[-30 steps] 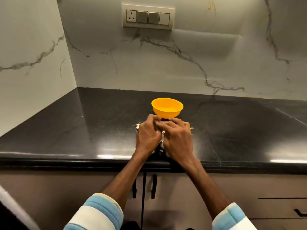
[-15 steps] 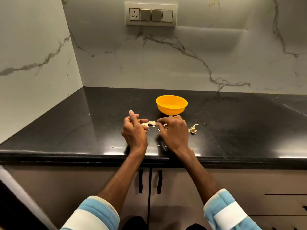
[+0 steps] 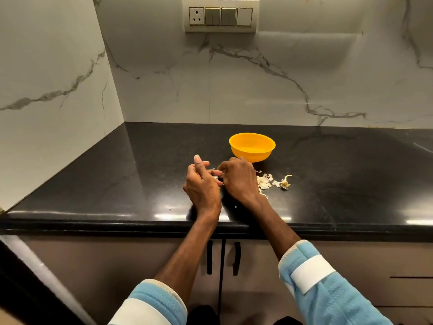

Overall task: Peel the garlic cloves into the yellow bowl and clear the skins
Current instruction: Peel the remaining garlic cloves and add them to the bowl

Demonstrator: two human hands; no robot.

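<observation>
Change: Over the past second the two hands, first bunched together in front of the bowl, drew slightly left, uncovering loose skins and a stalk end just to the right of the right hand
Left hand: The left hand gripped a pale garlic clove in curled fingers, forefinger raised
Right hand: The right hand pinched at the same clove, its fingertips meeting the left's
Bowl: The yellow bowl stood just beyond the right hand; no clove could be made out inside
Meaning: Peeling appeared to be under way, with the skins yet to be cleared
Surface: A polished black countertop carried stray flecks near its front edge
Room: White veined marble walls met in a corner, with a switch plate above and cabinet doors below
</observation>
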